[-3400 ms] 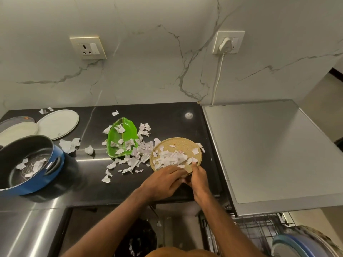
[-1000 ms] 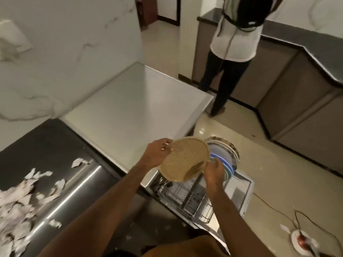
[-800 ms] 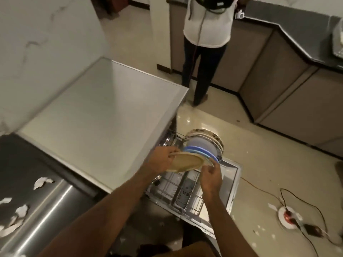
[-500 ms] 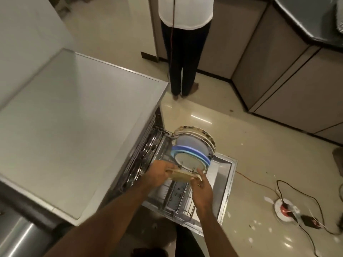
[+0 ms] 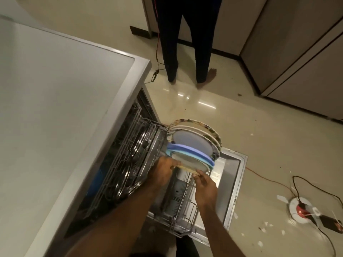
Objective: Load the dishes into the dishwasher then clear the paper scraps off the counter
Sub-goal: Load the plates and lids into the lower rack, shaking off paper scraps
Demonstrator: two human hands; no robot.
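Left hand point(image 5: 163, 172) and right hand point(image 5: 205, 188) are gripping the tan round plate point(image 5: 185, 168), fingers curled on opposite rims, holding it nearly flat over the dishwasher's lower rack point(image 5: 185, 206), right against the blue plates point(image 5: 193, 154) standing there.

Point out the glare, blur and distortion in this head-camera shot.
Head view: dim, warm light overall; glare streaks on the glossy floor; the wide-angle lens slightly bows the edge of the dishwasher top; the left hand and right hand, gripping the tan plate, look slightly soft; the dishwasher interior lies in deep shadow.
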